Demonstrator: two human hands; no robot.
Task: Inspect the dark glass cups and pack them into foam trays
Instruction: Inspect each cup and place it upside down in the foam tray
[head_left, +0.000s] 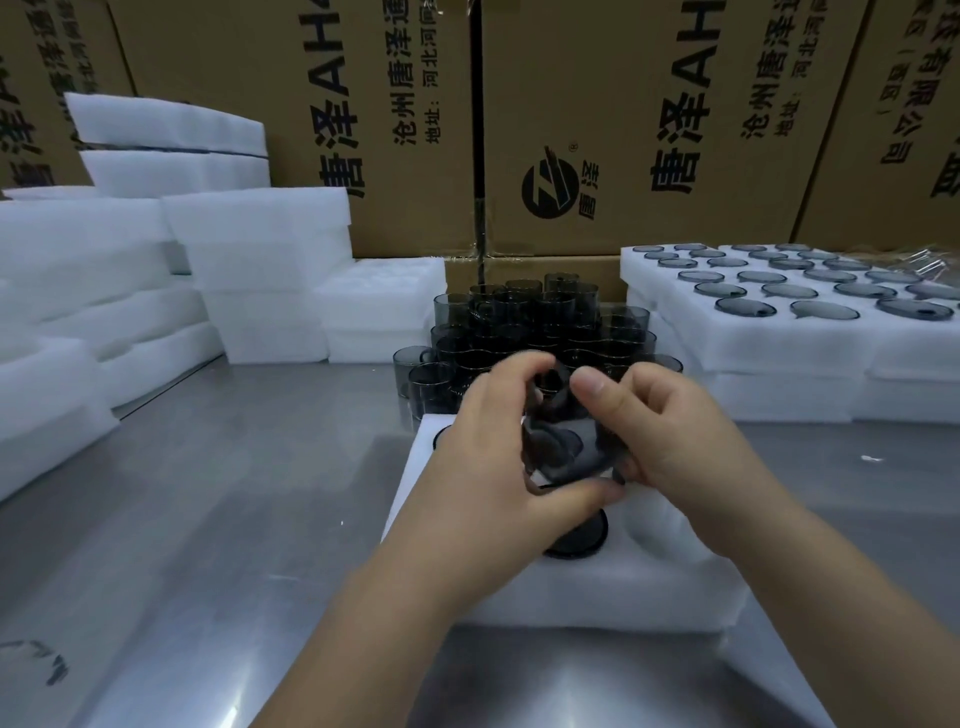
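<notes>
A dark glass cup (563, 447) is tilted on its side between both hands, above a white foam tray (623, 587) in front of me. My left hand (488, 447) curls round its left side, thumb under the base. My right hand (670, 431) grips its right side with thumb on top. One dark cup (582, 538) sits in a tray hole just below. A pile of dark glass cups (535, 322) stands stacked behind the tray.
A filled foam tray (779, 332) with several cups lies on a stack at the right. Foam tray stacks (260, 249) rise at the left and back. Cardboard boxes (623, 130) form a wall behind. The work surface is a steel table (208, 493).
</notes>
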